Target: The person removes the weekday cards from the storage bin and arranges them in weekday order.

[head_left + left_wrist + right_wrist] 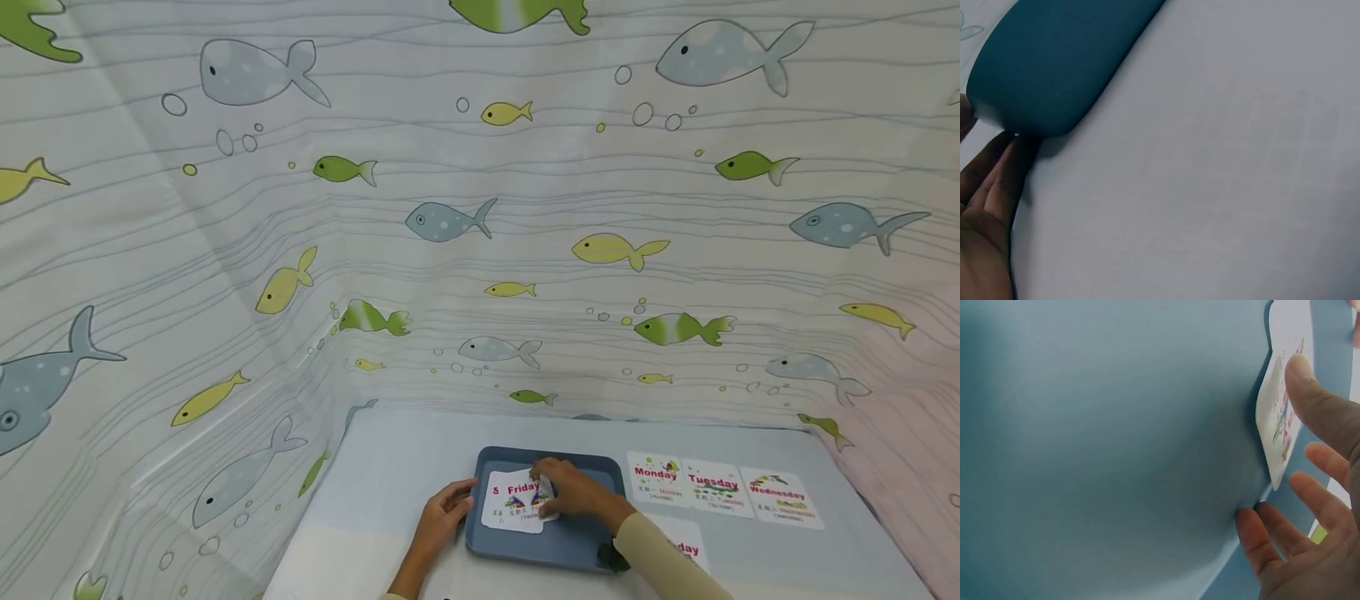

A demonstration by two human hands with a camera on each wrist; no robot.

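A grey-blue tray (547, 551) lies on the table. Stacked cards are in its left half, the upper one a Friday card (519, 492) overlapping a card (495, 518) whose word starts with S. My right hand (573, 492) reaches over the tray and holds the Friday card at its right side. The right wrist view has the thumb (1300, 378) over the card's printed face (1285, 419) and the other fingers past its far edge. At the tray's left rim, my left hand (442, 515) touches the outside with fairly straight fingers (1007, 169).
Monday (655, 479), Tuesday (716, 487) and Wednesday (782, 497) cards lie in a row right of the tray. Below Monday, another card (686, 533) ending in "day" is partly covered by the right sleeve (660, 554). A fish-patterned curtain (450, 275) surrounds the table.
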